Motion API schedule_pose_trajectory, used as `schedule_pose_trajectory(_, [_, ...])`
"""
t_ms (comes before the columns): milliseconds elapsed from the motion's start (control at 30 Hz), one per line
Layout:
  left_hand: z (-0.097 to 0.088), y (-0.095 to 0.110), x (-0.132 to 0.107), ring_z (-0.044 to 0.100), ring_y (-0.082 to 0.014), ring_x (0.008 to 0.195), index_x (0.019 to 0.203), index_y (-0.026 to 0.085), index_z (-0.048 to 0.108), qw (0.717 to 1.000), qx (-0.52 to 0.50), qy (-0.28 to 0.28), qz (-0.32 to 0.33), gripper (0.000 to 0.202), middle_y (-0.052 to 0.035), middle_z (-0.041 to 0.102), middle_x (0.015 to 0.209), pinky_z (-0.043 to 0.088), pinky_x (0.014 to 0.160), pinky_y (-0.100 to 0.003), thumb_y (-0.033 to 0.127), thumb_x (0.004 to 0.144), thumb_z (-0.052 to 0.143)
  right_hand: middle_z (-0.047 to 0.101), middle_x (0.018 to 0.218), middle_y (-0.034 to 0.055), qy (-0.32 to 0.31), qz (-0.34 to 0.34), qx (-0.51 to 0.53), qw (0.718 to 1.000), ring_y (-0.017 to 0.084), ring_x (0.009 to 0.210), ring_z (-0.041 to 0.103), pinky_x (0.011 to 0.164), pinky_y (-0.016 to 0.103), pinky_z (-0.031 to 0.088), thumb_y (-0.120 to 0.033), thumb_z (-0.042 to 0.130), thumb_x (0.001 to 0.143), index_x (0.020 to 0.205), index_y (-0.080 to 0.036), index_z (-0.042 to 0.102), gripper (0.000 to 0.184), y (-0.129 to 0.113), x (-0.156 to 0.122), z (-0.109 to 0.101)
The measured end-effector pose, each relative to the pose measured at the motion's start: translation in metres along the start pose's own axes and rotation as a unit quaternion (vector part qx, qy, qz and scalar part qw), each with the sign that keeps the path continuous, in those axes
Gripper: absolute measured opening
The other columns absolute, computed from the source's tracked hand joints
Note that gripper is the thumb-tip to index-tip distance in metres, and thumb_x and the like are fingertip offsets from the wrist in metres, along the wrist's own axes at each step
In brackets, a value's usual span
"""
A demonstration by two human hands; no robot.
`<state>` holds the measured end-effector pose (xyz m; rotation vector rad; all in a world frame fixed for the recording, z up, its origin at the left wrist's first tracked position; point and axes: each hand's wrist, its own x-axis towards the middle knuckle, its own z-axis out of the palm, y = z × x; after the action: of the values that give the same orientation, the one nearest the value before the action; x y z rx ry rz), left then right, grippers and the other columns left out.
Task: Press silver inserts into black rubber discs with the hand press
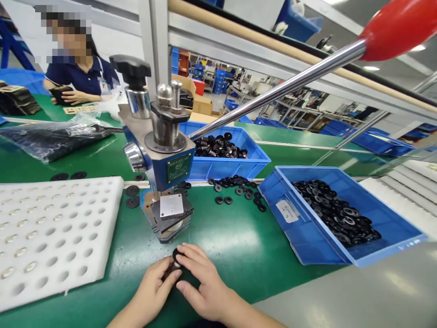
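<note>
Low in front of the press, my left hand [156, 284] is closed around a small dark part, mostly hidden by the fingers. My right hand [201, 278] pinches a black round disc [176, 256] against the top of that part, and a bit of pale metal shows beneath the disc. Just beyond both hands stands a hand-lever press [170, 159] with a small metal plate [171, 206] at its base. Its long lever [280, 93] ends in a red knob [403, 29] at upper right.
A white foam tray [112, 218] with round holes, several filled, lies left. Loose black discs [132, 202] rest beside it, more [239, 184] behind. Two blue bins [232, 168] [307, 237] hold dark parts. Across the bench sits a person [85, 75] near a plastic bag [51, 141].
</note>
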<state>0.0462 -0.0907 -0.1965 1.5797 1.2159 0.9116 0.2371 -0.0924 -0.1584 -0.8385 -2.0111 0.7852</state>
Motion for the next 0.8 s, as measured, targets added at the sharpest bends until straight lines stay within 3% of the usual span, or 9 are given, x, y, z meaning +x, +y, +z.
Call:
schedule_pose_trajectory(167, [0.001, 0.004, 0.000, 0.064, -0.0206, 0.074, 0.084, 0.018, 0.068, 1.000, -0.021, -0.008, 0.000, 0.029, -0.0064, 0.070, 0.078, 0.052, 0.071, -0.028, 0.044, 0.091, 0.054, 0.042, 0.152, 0.0125, -0.059, 0.007, -0.030, 0.998, 0.025, 0.141, 0.040, 0.115, 0.046, 0.039, -0.038, 0.054, 0.098, 0.154, -0.026, 0.030, 0.062, -0.002, -0.012, 0.006])
schedule_pose_trajectory(267, [0.003, 0.003, 0.001, 0.058, -0.0169, 0.070, 0.086, 0.017, 0.065, 0.998, -0.059, -0.001, -0.014, 0.026, -0.0048, 0.066, 0.078, 0.048, 0.065, -0.026, 0.041, 0.090, 0.056, 0.042, 0.152, 0.0122, -0.075, -0.006, -0.078, 0.994, 0.026, 0.141, 0.041, 0.114, 0.048, 0.040, -0.049, 0.043, 0.101, 0.153, -0.026, 0.034, 0.057, 0.012, -0.012, -0.008])
schedule_pose_trajectory(367, [0.004, 0.003, 0.003, 0.049, -0.0130, 0.061, 0.082, 0.016, 0.060, 0.991, -0.125, 0.017, -0.052, 0.024, -0.0005, 0.056, 0.069, 0.042, 0.056, -0.023, 0.040, 0.086, 0.062, 0.045, 0.149, 0.0121, -0.004, 0.018, -0.199, 0.980, 0.029, 0.140, 0.041, 0.111, 0.052, 0.040, -0.047, 0.038, 0.102, 0.147, -0.025, 0.044, 0.051, 0.053, 0.006, -0.039])
schedule_pose_trajectory(467, [0.004, 0.007, 0.006, 0.046, -0.0107, 0.057, 0.076, 0.017, 0.054, 0.979, -0.184, 0.034, -0.079, 0.027, 0.0029, 0.049, 0.064, 0.041, 0.055, -0.022, 0.040, 0.079, 0.068, 0.048, 0.146, 0.0169, 0.063, 0.141, -0.367, 0.917, 0.039, 0.141, 0.036, 0.108, 0.065, 0.036, -0.052, 0.042, 0.097, 0.139, -0.016, 0.053, 0.056, 0.108, 0.029, -0.066])
schedule_pose_trajectory(500, [0.004, 0.008, 0.006, 0.046, -0.0103, 0.056, 0.076, 0.017, 0.054, 0.976, -0.195, 0.039, -0.085, 0.029, 0.0034, 0.049, 0.063, 0.041, 0.055, -0.023, 0.041, 0.078, 0.070, 0.048, 0.146, 0.0186, 0.066, 0.163, -0.399, 0.900, 0.041, 0.141, 0.035, 0.108, 0.065, 0.035, -0.051, 0.040, 0.097, 0.138, -0.012, 0.053, 0.058, 0.123, 0.033, -0.071])
schedule_pose_trajectory(567, [0.004, 0.010, 0.007, 0.046, -0.0101, 0.056, 0.074, 0.017, 0.054, 0.973, -0.205, 0.051, -0.089, 0.032, 0.0035, 0.049, 0.063, 0.040, 0.055, -0.022, 0.043, 0.076, 0.072, 0.049, 0.145, 0.0198, 0.054, 0.144, -0.434, 0.888, 0.039, 0.140, 0.039, 0.110, 0.061, 0.035, -0.049, 0.035, 0.098, 0.136, -0.008, 0.053, 0.058, 0.141, 0.034, -0.072])
schedule_pose_trajectory(667, [0.004, 0.010, 0.008, 0.048, -0.0104, 0.056, 0.074, 0.017, 0.055, 0.972, -0.209, 0.061, -0.088, 0.035, 0.0023, 0.051, 0.063, 0.039, 0.053, -0.022, 0.047, 0.075, 0.073, 0.056, 0.137, 0.0181, 0.033, 0.035, -0.438, 0.898, 0.033, 0.126, 0.054, 0.106, 0.054, 0.041, -0.047, 0.034, 0.100, 0.131, -0.011, 0.057, 0.052, 0.138, 0.020, -0.060])
schedule_pose_trajectory(800, [0.004, 0.008, 0.006, 0.048, -0.0109, 0.057, 0.076, 0.016, 0.058, 0.974, -0.201, 0.058, -0.083, 0.035, 0.0013, 0.053, 0.064, 0.040, 0.054, -0.023, 0.047, 0.076, 0.073, 0.067, 0.109, 0.0132, -0.006, -0.023, -0.365, 0.931, 0.026, 0.096, 0.063, 0.086, 0.043, 0.051, -0.038, 0.043, 0.101, 0.114, -0.018, 0.065, 0.032, 0.098, -0.001, -0.037])
